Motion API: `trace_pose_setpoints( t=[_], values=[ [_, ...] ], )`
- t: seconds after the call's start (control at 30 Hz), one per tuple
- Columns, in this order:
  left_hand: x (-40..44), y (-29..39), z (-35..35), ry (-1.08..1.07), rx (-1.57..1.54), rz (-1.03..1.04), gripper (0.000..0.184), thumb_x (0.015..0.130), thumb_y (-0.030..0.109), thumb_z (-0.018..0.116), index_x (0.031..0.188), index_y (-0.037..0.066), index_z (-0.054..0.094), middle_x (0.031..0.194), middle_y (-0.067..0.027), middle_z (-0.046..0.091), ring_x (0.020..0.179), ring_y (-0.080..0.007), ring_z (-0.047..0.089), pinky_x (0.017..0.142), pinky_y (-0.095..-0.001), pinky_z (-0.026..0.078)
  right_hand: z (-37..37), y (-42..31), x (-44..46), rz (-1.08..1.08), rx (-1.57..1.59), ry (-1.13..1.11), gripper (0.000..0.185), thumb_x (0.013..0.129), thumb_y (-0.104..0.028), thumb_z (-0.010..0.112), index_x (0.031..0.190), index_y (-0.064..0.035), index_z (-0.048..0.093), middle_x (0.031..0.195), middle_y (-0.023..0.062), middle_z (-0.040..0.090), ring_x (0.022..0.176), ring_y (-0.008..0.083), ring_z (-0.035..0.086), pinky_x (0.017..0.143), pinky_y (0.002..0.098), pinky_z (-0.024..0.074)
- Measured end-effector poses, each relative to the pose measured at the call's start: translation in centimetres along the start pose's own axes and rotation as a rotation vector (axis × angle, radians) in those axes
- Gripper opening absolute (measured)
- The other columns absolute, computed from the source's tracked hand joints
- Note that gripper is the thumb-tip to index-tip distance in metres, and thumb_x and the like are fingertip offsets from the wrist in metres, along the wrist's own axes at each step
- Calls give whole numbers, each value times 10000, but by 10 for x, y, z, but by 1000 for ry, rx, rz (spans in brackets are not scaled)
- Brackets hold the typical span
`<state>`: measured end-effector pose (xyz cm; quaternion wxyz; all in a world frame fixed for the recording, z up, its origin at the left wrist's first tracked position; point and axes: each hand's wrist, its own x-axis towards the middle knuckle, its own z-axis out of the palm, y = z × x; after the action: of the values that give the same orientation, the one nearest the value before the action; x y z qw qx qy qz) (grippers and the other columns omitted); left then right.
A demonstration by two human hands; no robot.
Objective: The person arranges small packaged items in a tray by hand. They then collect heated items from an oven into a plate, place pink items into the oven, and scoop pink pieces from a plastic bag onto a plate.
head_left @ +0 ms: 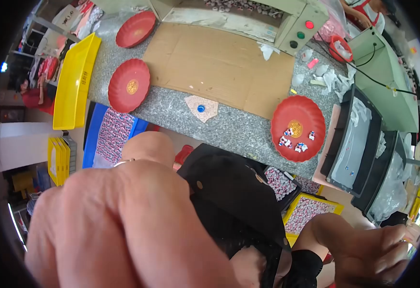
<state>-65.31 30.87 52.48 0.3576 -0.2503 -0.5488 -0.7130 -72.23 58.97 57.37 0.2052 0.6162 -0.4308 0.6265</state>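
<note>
Very close to the camera, my left hand (109,216) fills the lower left, back toward me; its fingertips are out of sight, and a thin band shows at the wrist. My right hand (373,249) is raised at the lower right edge, fingers loosely bent and apart, a ring on one, nothing visible in it. Neither hand touches the bench. Several small white, red and blue figure-like pieces lie on the red scalloped plate (311,108) at right. Near the bench's front edge, a small blue round piece (201,109) rests on a speckled pinkish scrap (211,106).
A cardboard sheet (219,62) lies before a machine with buttons (301,33). Red plates (123,79) and a yellow tray (75,91) are at left. Black trays (371,139) stand at right. Filled blue (92,134) and yellow trays (294,236) sit below the bench.
</note>
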Motion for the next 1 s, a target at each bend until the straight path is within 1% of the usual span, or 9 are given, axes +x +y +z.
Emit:
trace_pose_setpoints(
  t=[0.1,0.43,0.53,0.57,0.67,0.7,0.73,0.83,1.0],
  values=[
    [3,9,-39,18,-14,2,134,792,-4,637,850,111,602,875,-65,574,702,-212,565,573,-282,443,23,9,17,190,85,-53,257,921,-116,518,1157,-66,429,1219,19,476,972,219,496,773,385,397],
    [9,-20,-90,276,-34,168,139,815,-37,601,864,84,554,841,-105,574,727,-224,561,579,-263,444,78,30,45,487,151,-116,204,875,-133,587,1044,-119,473,874,-16,488,729,102,473,622,254,376],
    [9,-2,-122,368,39,286,140,822,-47,590,869,76,540,831,-117,574,735,-227,560,581,-258,445,107,39,9,134,-60,266,164,847,-124,610,929,-149,470,714,-38,375,658,82,404,545,235,320],
    [-2,16,-126,407,93,320,141,825,-50,586,870,74,536,827,-121,574,738,-229,560,582,-256,445,78,19,-8,423,156,148,300,848,-100,599,1127,-130,492,862,2,500,786,133,494,656,281,433],
    [-14,52,-138,498,313,443,143,832,-60,575,874,65,521,817,-133,574,745,-232,559,584,-251,446,132,79,-34,275,-295,160,301,790,-176,570,1001,28,505,913,170,561,754,216,507,706,318,406],
    [-17,68,-143,522,391,496,143,834,-63,572,876,63,517,814,-137,573,748,-233,558,585,-249,446,123,81,-43,533,-181,-113,361,761,-120,518,1076,56,508,987,219,560,815,256,535,739,324,436],
    [-26,67,-171,575,850,411,109,847,-60,546,878,39,515,802,-110,572,662,-176,556,582,-236,449,142,87,-52,800,-125,-11,372,648,17,507,1017,5,555,1012,210,565,829,288,607,786,386,482],
    [-121,49,-255,948,1134,-19,66,871,-28,552,876,32,524,823,-52,579,691,-101,563,637,-217,454,141,143,-141,1288,-47,-120,261,799,48,574,1060,52,579,1054,186,583,903,233,617,808,313,487],
    [-294,-9,-376,933,2206,-401,526,719,216,743,1130,-30,526,1094,-194,516,1062,-340,466,913,-419,398,158,223,-208,1289,-114,-483,225,883,-80,588,1084,22,582,939,98,642,849,149,619,759,267,488]
  ],
)
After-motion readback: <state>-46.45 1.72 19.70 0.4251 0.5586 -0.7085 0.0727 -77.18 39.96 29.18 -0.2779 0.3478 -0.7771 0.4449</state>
